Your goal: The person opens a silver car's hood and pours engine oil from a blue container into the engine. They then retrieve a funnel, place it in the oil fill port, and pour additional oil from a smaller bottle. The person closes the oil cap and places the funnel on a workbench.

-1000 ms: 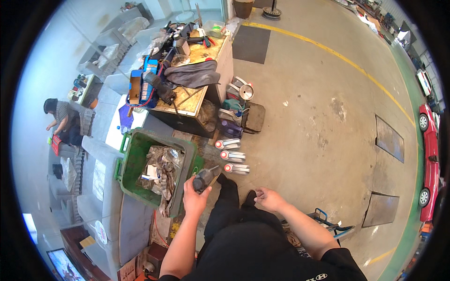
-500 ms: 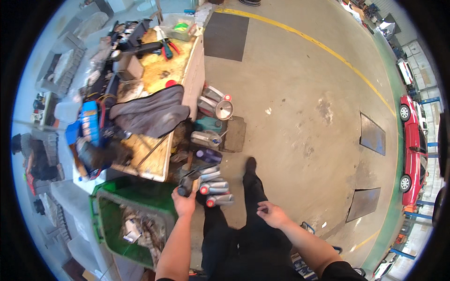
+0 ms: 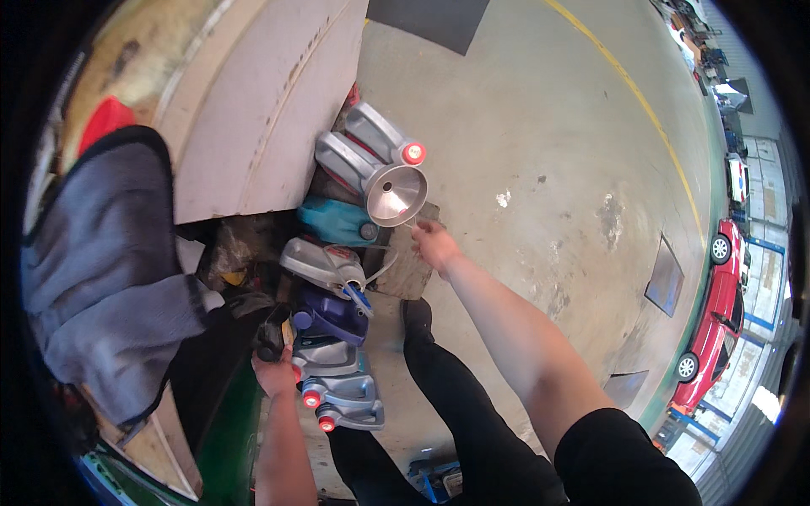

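Note:
My left hand (image 3: 274, 374) is closed around a black bottle (image 3: 270, 339) with a pale strip along its side, low beside the containers. My right hand (image 3: 436, 246) reaches forward, its fingertips pinched at the small handle on the rim of a metal funnel (image 3: 396, 194). The funnel lies tipped against a grey jug (image 3: 344, 160), its wide mouth facing up. A second grey jug (image 3: 375, 131) with a red cap lies behind. Nearer are a teal jug (image 3: 333, 219), a grey container (image 3: 308, 263) with a thin hose, and a purple jug (image 3: 333, 316).
Several grey jugs (image 3: 350, 390) with red caps stand by my feet. A workbench (image 3: 261, 126) rises on the left, with a grey cloth (image 3: 101, 278) over its edge. A green bin (image 3: 232, 447) is at lower left. A red car (image 3: 717, 312) is parked far right.
My view has moved closer to the jugs. My right hand has gone from beside my leg forward to the funnel. The black bottle stays in my left hand.

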The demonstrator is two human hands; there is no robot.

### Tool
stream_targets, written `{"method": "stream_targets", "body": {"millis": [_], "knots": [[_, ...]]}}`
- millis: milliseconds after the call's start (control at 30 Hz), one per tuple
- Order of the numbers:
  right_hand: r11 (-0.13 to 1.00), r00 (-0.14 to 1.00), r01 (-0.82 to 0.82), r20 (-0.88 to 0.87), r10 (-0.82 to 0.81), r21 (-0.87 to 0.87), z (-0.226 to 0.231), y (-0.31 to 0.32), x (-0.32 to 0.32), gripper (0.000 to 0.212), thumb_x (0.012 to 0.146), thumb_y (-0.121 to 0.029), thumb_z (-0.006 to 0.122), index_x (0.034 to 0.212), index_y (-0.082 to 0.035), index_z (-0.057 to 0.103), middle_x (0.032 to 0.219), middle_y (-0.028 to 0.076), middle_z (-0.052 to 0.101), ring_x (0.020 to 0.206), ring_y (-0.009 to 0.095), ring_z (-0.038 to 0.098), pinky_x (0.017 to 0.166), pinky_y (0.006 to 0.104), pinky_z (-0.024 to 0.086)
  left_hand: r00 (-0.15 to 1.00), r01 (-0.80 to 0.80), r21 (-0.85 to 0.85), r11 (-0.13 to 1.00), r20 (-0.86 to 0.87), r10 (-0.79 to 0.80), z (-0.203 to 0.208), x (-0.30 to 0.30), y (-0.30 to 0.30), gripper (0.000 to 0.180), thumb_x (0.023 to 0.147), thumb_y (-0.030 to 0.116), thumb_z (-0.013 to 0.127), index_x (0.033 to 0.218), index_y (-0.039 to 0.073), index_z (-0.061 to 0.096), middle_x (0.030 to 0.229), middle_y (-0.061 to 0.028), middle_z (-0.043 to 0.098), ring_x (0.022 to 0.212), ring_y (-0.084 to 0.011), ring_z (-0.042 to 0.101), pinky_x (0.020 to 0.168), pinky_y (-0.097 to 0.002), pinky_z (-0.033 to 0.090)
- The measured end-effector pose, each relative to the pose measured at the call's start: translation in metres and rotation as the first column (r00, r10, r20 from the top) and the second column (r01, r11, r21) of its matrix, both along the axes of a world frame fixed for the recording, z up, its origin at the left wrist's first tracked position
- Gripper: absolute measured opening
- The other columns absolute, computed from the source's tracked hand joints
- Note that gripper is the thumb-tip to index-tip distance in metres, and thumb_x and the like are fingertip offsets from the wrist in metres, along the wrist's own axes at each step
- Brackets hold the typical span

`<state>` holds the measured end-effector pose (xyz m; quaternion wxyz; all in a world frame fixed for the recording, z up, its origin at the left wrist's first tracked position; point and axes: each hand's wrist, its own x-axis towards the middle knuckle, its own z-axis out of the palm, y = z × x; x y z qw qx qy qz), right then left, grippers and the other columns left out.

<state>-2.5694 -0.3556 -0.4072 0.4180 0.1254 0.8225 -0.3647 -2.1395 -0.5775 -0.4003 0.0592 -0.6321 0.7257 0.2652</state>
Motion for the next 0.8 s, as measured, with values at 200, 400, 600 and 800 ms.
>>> {"method": "stream_targets", "body": {"millis": [200,400,600,800], "knots": [[0.975,0.990,0.104,0.114,-0.082,-0.197,-0.003,-0.029,-0.016,0.040,0.117,-0.041,0.061,0.127,-0.003,0.069,0.107,0.007,0.078,0.091,0.018,0.072,0.081,0.0358,0.056,0.985,-0.074,0.340,0.937,-0.122,0.123,-0.044,0.028,0.010,0.073,0.092,0.023,0.092,0.153,-0.001,0.059,0.151,-0.0249,0.065,0.139,-0.0430,0.065,0.115,-0.0497,0.054],[0.833,0.904,0.427,0.166,-0.393,-0.352,0.115,-0.007,-0.007,0.025,0.110,-0.028,0.063,0.098,-0.006,0.064,0.086,0.008,0.069,0.072,0.016,0.060,0.063,0.0312,0.045,0.997,0.071,0.289,0.955,-0.036,-0.064,0.050,0.056,0.048,0.067,0.095,0.016,0.084,0.154,0.001,0.057,0.153,-0.0238,0.063,0.142,-0.0453,0.061,0.119,-0.0516,0.050],[0.547,0.782,0.621,0.400,-0.478,-0.561,0.256,0.039,0.009,0.027,0.107,-0.025,0.058,0.084,-0.011,0.053,0.072,0.005,0.051,0.062,0.016,0.046,0.057,0.0304,0.036,0.982,0.186,0.441,0.878,-0.106,-0.155,0.177,0.099,0.107,0.053,0.091,0.015,0.087,0.139,0.005,0.066,0.150,-0.0209,0.063,0.138,-0.0442,0.063,0.117,-0.0520,0.052],[0.975,0.881,-0.183,-0.419,0.221,0.129,0.345,0.049,0.007,0.037,0.109,-0.033,0.060,0.097,-0.001,0.074,0.087,0.015,0.074,0.075,0.025,0.074,0.066,0.0394,0.055,0.993,0.091,0.403,0.911,-0.109,-0.051,0.287,0.171,0.159,0.052,0.091,0.021,0.087,0.137,0.006,0.067,0.156,-0.0201,0.060,0.138,-0.0405,0.065,0.119,-0.0488,0.052]]}}
